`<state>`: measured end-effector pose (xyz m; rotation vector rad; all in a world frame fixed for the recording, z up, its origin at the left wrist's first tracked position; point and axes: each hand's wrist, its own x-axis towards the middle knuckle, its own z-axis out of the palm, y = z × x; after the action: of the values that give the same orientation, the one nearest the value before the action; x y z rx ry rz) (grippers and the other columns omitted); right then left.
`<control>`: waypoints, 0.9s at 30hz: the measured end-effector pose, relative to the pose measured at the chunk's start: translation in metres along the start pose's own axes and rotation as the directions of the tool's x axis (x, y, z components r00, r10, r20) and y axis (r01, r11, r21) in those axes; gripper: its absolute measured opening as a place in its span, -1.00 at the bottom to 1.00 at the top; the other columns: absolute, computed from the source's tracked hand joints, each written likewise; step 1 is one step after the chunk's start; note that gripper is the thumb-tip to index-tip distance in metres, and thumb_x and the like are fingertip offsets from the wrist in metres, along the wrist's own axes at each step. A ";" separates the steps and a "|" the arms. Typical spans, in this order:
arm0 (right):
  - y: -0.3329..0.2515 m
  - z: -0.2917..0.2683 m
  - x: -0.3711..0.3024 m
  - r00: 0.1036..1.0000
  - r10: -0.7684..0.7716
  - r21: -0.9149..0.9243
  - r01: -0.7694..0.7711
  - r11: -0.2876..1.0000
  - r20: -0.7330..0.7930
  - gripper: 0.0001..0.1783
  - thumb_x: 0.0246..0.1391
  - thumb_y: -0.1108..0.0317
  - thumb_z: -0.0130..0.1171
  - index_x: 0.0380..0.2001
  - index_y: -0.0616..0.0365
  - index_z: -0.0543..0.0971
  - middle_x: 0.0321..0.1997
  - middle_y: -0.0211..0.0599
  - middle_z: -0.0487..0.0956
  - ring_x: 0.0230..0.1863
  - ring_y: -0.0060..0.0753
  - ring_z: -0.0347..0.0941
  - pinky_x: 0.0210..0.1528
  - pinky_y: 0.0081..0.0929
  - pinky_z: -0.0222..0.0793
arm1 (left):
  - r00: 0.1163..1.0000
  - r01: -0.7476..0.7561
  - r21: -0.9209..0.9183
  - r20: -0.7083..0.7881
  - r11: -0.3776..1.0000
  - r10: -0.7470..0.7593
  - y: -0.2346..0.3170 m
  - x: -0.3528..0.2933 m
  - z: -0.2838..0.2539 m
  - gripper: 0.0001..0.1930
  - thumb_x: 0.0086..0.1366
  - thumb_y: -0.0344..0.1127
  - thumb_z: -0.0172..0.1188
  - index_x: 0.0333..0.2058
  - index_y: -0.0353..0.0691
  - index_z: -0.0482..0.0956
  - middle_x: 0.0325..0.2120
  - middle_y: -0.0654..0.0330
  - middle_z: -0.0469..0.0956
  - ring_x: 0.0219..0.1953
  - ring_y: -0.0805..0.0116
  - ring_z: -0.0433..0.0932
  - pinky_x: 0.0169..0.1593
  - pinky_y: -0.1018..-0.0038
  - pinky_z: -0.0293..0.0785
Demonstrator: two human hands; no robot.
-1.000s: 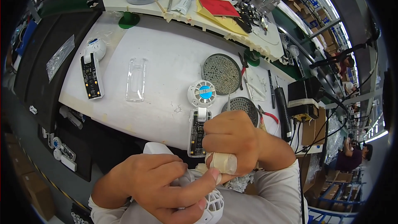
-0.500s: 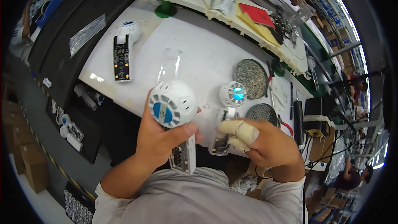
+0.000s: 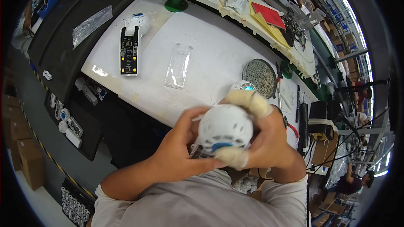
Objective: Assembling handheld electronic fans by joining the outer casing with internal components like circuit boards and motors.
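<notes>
Between my two hands is a white vented device (image 3: 225,124) with a round head and a blue centre, slightly blurred. My left hand (image 3: 181,141) grips it at the left, thumb low along its underside. Around its right side wraps my right hand (image 3: 269,132), whose thumb and a finger carry tan coverings. The lower part of this device is mostly hidden by the hands. Just beyond my right hand, a second white device (image 3: 243,86) with a blue spot is partly covered. A clear plastic cover (image 3: 178,67) lies on the white table ahead of my left hand.
Another white device (image 3: 129,52) with an exposed black circuit board lies at the table's left. A round dish of small metal parts (image 3: 259,77) stands to the right. Beyond are a raised shelf with a red sheet (image 3: 268,15), and at far right a black box (image 3: 324,111).
My right hand has moved left and up from the second device onto the held one. My left hand has carried the held device rightward and turned it. The view has shifted slightly.
</notes>
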<state>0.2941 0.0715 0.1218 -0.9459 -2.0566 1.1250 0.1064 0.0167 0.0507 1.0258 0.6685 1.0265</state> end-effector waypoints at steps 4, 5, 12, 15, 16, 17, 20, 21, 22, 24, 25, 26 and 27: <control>-0.002 0.004 0.007 0.977 0.200 0.355 -0.160 0.921 -0.077 -0.32 -0.08 0.20 0.40 0.05 0.29 0.37 -0.26 -0.27 0.56 -0.33 -0.49 0.53 -0.28 -0.49 0.47 | 0.974 0.188 -0.003 0.131 0.982 -0.186 0.004 -0.005 -0.008 -0.33 0.01 -0.35 0.47 0.08 -0.39 0.36 -0.24 0.11 0.60 -0.19 0.41 0.57 -0.08 0.48 0.48; -0.002 0.004 0.010 0.955 0.286 0.483 -0.216 0.848 -0.074 -0.35 -0.04 0.20 0.37 0.05 0.28 0.36 -0.27 -0.31 0.56 -0.35 -0.52 0.51 -0.30 -0.52 0.46 | 0.986 0.067 0.138 0.139 0.988 -0.087 0.007 -0.005 -0.008 -0.40 -0.01 -0.38 0.47 -0.01 -0.43 0.43 -0.28 0.12 0.61 -0.24 0.40 0.59 -0.12 0.48 0.51; 0.020 -0.006 0.001 0.897 0.424 0.598 -0.410 0.688 0.127 -0.54 0.20 0.11 0.11 0.01 0.24 0.43 -0.42 -0.37 0.51 -0.57 -0.66 0.29 -0.59 -0.71 0.15 | 0.960 -0.275 0.227 0.116 0.934 0.255 -0.001 -0.002 -0.023 -0.58 -0.06 -0.37 0.49 -0.26 -0.49 0.56 -0.44 0.08 0.63 -0.40 0.34 0.62 -0.27 0.44 0.55; 0.013 -0.009 -0.010 0.965 0.262 0.414 -0.232 0.880 -0.016 -0.66 0.19 0.26 0.09 -0.03 0.23 0.48 -0.46 -0.39 0.51 -0.61 -0.66 0.25 -0.64 -0.69 0.09 | 0.970 -0.242 0.064 -0.005 0.968 0.243 -0.012 -0.003 -0.030 -0.58 -0.08 -0.37 0.50 -0.27 -0.49 0.56 -0.45 0.06 0.63 -0.41 0.32 0.63 -0.30 0.45 0.55; 0.006 -0.011 -0.014 0.990 0.133 0.213 -0.119 0.970 -0.053 -0.70 0.15 0.35 0.11 -0.06 0.22 0.51 -0.46 -0.40 0.51 -0.62 -0.63 0.26 -0.64 -0.66 0.11 | 0.946 -0.319 0.190 0.006 0.929 0.324 -0.013 -0.002 -0.034 -0.54 -0.10 -0.33 0.52 -0.24 -0.46 0.57 -0.42 0.05 0.64 -0.40 0.30 0.64 -0.31 0.46 0.55; 0.001 -0.013 -0.016 0.998 -0.002 0.000 0.002 1.000 -0.063 -0.73 0.10 0.44 0.13 -0.09 0.21 0.54 -0.47 -0.40 0.51 -0.62 -0.60 0.27 -0.64 -0.63 0.12 | 0.917 -0.387 0.310 0.027 0.868 0.399 -0.013 -0.001 -0.039 -0.51 -0.11 -0.29 0.54 -0.21 -0.44 0.59 -0.39 0.04 0.65 -0.40 0.28 0.65 -0.31 0.47 0.54; -0.015 -0.012 -0.014 0.971 -0.235 -0.247 0.240 0.939 0.050 -0.67 -0.11 0.55 0.21 -0.18 0.21 0.59 -0.47 -0.38 0.51 -0.63 -0.51 0.29 -0.64 -0.58 0.13 | 0.868 -0.465 0.465 0.073 0.753 0.491 -0.010 -0.001 -0.042 -0.47 -0.13 -0.25 0.56 -0.19 -0.41 0.60 -0.35 0.03 0.66 -0.39 0.24 0.67 -0.31 0.48 0.54; -0.018 -0.011 -0.013 0.932 -0.338 -0.352 0.363 0.863 0.131 -0.64 -0.22 0.60 0.24 -0.22 0.21 0.61 -0.47 -0.37 0.51 -0.63 -0.47 0.30 -0.64 -0.56 0.13 | 0.850 -0.485 0.515 0.085 0.707 0.521 -0.007 -0.001 -0.042 -0.47 -0.14 -0.24 0.56 -0.20 -0.40 0.61 -0.35 0.04 0.66 -0.39 0.22 0.67 -0.30 0.47 0.55; -0.020 -0.010 -0.013 0.934 -0.332 -0.353 0.357 0.865 0.132 -0.64 -0.22 0.60 0.24 -0.22 0.21 0.61 -0.47 -0.37 0.51 -0.63 -0.47 0.30 -0.64 -0.56 0.13 | 0.831 -0.501 0.562 0.098 0.658 0.548 -0.005 -0.001 -0.041 -0.48 -0.15 -0.24 0.57 -0.21 -0.40 0.62 -0.34 0.04 0.66 -0.38 0.21 0.67 -0.30 0.46 0.56; -0.022 -0.009 -0.014 0.924 -0.354 -0.422 0.381 0.823 0.144 -0.55 -0.40 0.59 0.29 -0.25 0.20 0.63 -0.48 -0.36 0.50 -0.63 -0.40 0.31 -0.64 -0.51 0.15 | 0.820 -0.511 0.571 0.102 0.642 0.563 -0.003 0.000 -0.038 -0.49 -0.15 -0.23 0.57 -0.23 -0.40 0.62 -0.34 0.04 0.66 -0.38 0.20 0.67 -0.30 0.45 0.56; -0.023 -0.009 -0.015 0.919 -0.365 -0.455 0.392 0.799 0.151 -0.51 -0.49 0.59 0.31 -0.27 0.20 0.64 -0.49 -0.36 0.50 -0.63 -0.36 0.31 -0.64 -0.49 0.15 | 0.808 -0.522 0.585 0.107 0.621 0.579 -0.002 0.000 -0.036 -0.50 -0.15 -0.22 0.57 -0.25 -0.40 0.63 -0.34 0.04 0.66 -0.38 0.19 0.67 -0.30 0.44 0.57; -0.023 -0.009 -0.016 0.920 -0.361 -0.455 0.389 0.801 0.151 -0.51 -0.49 0.59 0.31 -0.27 0.20 0.64 -0.49 -0.36 0.50 -0.63 -0.36 0.31 -0.64 -0.49 0.15 | 0.795 -0.533 0.599 0.115 0.597 0.595 -0.002 0.001 -0.035 -0.51 -0.15 -0.22 0.56 -0.26 -0.39 0.63 -0.34 0.04 0.66 -0.38 0.19 0.67 -0.30 0.42 0.57; -0.023 -0.009 -0.016 0.918 -0.361 -0.476 0.396 0.785 0.168 -0.50 -0.49 0.57 0.30 -0.26 0.20 0.64 -0.49 -0.36 0.50 -0.63 -0.38 0.31 -0.65 -0.49 0.15 | 0.797 -0.532 0.597 0.113 0.600 0.594 -0.002 0.001 -0.035 -0.51 -0.15 -0.22 0.56 -0.26 -0.39 0.63 -0.34 0.04 0.66 -0.38 0.19 0.67 -0.30 0.42 0.57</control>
<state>0.3029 0.0534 0.1436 -0.6680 -2.5137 0.4106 0.0778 0.0297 0.0348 1.8535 0.7967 1.4689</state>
